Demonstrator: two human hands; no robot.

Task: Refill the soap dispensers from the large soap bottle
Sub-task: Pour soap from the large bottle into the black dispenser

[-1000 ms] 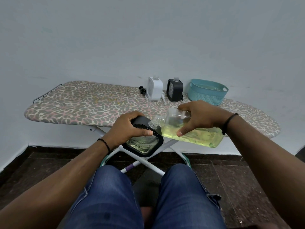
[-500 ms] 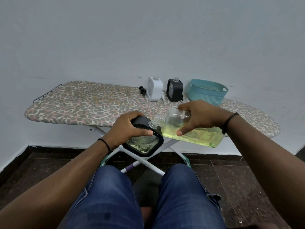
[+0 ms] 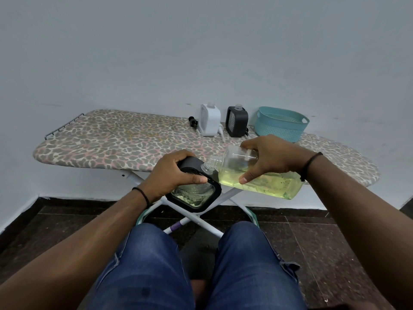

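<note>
Pouring looks to be the step in hand: at frame centre the right hand (image 3: 271,156) wraps fingers and thumb round the large soap bottle (image 3: 257,179), tipped nearly flat with its open neck at the top of the black-framed dispenser (image 3: 194,190), which the left hand (image 3: 173,175) grips over its upper edge. Whether soap is flowing I cannot tell. Next, I judge, comes a steadier tilt, then the white dispenser (image 3: 209,123) and black dispenser (image 3: 237,125) at upper centre on the ironing board (image 3: 111,144).

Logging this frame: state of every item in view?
Large soap bottle: uncapped, tipped sideways, part full, in right hand.
Black dispenser: tilted, soap inside, in left hand.
White dispenser: upright, pump off.
Second black dispenser: upright, pump off.
Teal basket: upright.
</note>
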